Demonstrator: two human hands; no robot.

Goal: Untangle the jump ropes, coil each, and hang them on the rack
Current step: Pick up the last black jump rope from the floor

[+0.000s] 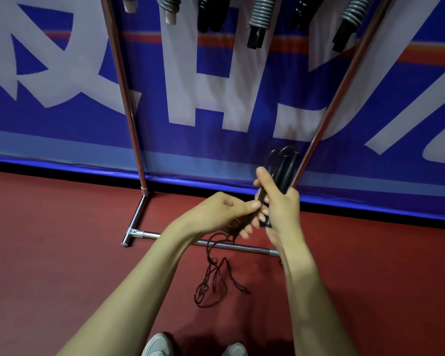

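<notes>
From my remote seat, the widest thing in view is a blue fabric banner (139, 60) with huge white characters, standing along a dark red sports floor (62, 253). In front of it is a chrome tube rack (125, 86), with 2 uprights leaning apart towards the top and a base bar on the floor. 6 coiled rope bundles (261, 16), grey or black, hang across the top edge of the picture.

Both bare forearms reach forward to meet in front of the rack's right upright. The right hand (278, 201) is clenched around the 2 black handles of a thin dark jump rope (283, 170). The handles are held side by side with their long axis near upright, tops tipped slightly right, and short loops of cord arch above them. The left hand (224, 211) pinches the cord between thumb and curled fingers, just beside the right hand's fingertips. Below the hands, the loose cord (203, 289) drops across the base bar into a small tangle on the floor.

2 grey shoe toes (157, 345) show at the bottom edge.
</notes>
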